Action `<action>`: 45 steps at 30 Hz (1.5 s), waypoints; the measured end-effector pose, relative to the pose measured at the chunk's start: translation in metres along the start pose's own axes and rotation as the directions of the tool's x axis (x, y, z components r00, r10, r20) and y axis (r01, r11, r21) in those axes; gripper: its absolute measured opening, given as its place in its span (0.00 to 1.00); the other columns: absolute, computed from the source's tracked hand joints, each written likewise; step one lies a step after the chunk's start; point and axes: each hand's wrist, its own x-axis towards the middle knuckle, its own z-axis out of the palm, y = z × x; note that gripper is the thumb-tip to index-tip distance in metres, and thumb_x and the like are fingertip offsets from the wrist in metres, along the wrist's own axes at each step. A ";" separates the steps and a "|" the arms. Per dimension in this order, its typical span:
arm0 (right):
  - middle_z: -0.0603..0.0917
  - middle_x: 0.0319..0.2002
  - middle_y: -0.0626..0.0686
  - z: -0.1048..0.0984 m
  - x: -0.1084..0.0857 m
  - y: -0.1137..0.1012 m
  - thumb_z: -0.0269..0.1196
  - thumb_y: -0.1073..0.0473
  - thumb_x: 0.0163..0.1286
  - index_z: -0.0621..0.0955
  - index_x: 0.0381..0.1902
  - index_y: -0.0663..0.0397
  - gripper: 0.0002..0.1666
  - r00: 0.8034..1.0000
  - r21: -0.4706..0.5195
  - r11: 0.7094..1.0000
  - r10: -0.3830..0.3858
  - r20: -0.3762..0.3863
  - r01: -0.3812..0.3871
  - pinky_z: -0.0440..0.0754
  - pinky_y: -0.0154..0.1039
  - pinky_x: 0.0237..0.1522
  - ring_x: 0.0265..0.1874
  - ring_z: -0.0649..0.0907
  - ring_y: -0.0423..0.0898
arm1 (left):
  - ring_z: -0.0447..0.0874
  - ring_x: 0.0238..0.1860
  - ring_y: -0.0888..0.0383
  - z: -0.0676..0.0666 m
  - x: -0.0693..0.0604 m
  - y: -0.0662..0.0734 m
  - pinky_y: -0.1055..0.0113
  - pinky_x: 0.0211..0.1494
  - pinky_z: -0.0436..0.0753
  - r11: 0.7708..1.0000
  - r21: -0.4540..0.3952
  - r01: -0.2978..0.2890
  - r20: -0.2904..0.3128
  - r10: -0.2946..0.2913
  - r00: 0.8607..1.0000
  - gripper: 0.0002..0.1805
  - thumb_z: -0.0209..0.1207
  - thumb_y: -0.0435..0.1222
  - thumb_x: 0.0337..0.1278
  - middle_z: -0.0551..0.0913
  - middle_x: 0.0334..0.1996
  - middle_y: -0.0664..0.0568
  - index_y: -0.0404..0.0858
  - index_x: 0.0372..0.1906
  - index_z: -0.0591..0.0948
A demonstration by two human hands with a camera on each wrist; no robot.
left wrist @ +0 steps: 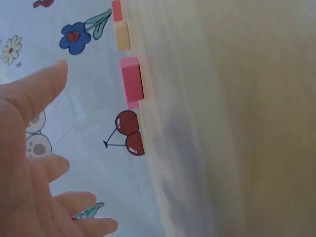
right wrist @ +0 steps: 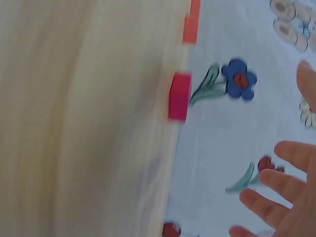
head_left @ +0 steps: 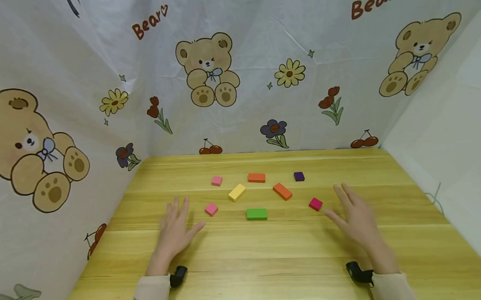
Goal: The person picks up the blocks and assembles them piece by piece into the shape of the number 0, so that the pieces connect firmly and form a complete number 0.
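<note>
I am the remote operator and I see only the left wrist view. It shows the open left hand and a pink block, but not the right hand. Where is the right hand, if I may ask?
Observer: The right hand is near the crimson block, with fingers spread.
Operator: Thank you. Which block is at the front of the group?
Observer: It is the green block.
Operator: And at the right end of the back row?
Observer: There lies the dark purple block.
</note>
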 end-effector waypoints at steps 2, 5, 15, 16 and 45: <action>0.65 0.69 0.69 0.007 0.007 -0.011 0.67 0.46 0.64 0.65 0.72 0.62 0.45 1.000 0.078 0.997 -0.013 -0.023 0.014 0.63 0.74 0.58 0.65 0.65 0.72 | 0.39 0.76 0.29 0.003 0.004 0.001 0.26 0.69 0.46 0.998 -0.060 0.004 0.004 -0.004 1.000 0.52 0.60 0.58 0.59 0.40 0.77 0.33 0.40 0.79 0.48; 0.68 0.66 0.67 0.019 0.016 -0.030 0.68 0.49 0.64 0.66 0.71 0.62 0.44 1.000 0.190 0.982 0.002 0.003 -0.002 0.71 0.69 0.55 0.61 0.70 0.67 | 0.43 0.75 0.28 0.007 0.010 0.003 0.27 0.69 0.49 0.990 -0.142 0.015 0.010 -0.014 1.000 0.55 0.64 0.56 0.56 0.42 0.77 0.33 0.40 0.79 0.47; 0.74 0.57 0.66 0.065 0.038 -0.081 0.71 0.54 0.60 0.70 0.69 0.60 0.42 0.977 0.393 0.915 0.009 0.213 -0.094 0.83 0.47 0.43 0.45 0.80 0.56 | 0.65 0.65 0.34 0.026 0.029 0.015 0.37 0.63 0.70 0.942 -0.331 0.055 -0.028 -0.068 0.997 0.48 0.71 0.43 0.51 0.62 0.69 0.32 0.33 0.74 0.60; 0.74 0.57 0.66 0.069 0.040 -0.084 0.72 0.55 0.60 0.70 0.69 0.60 0.41 0.974 0.409 0.907 0.008 0.228 -0.103 0.83 0.46 0.42 0.44 0.80 0.56 | 0.68 0.61 0.36 0.028 0.030 0.016 0.40 0.60 0.73 0.938 -0.342 0.064 -0.032 -0.079 0.996 0.47 0.71 0.42 0.50 0.64 0.68 0.32 0.32 0.73 0.61; 0.84 0.42 0.56 0.114 0.045 -0.099 0.73 0.69 0.54 0.83 0.50 0.62 0.23 0.950 0.505 0.837 0.057 0.306 -0.212 0.76 0.29 0.31 0.32 0.80 0.42 | 0.79 0.42 0.50 0.055 0.041 0.020 0.68 0.41 0.77 0.841 -0.523 0.142 -0.133 -0.245 0.960 0.26 0.72 0.29 0.45 0.79 0.42 0.41 0.29 0.53 0.82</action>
